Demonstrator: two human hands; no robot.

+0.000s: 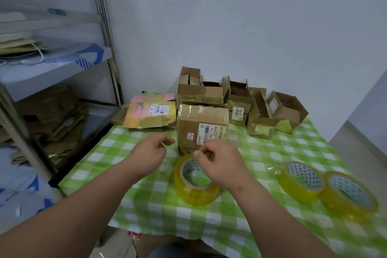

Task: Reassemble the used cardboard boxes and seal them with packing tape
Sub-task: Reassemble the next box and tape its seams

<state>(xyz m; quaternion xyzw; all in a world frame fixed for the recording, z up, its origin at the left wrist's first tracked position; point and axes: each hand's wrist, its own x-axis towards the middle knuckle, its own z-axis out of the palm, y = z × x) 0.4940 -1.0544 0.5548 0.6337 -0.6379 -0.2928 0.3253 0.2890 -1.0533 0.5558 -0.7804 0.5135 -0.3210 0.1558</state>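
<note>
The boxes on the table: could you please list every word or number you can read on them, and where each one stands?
"30024": white label on a small brown box in the back row.
"P802 T70": white barcode label on the big taped box at the centre; its start is cut off.
Red-edged sticker on the same box: handwritten, not legible.
Label on the flattened pink box: too small to read.
Label inside the open right box: blurred.
</note>
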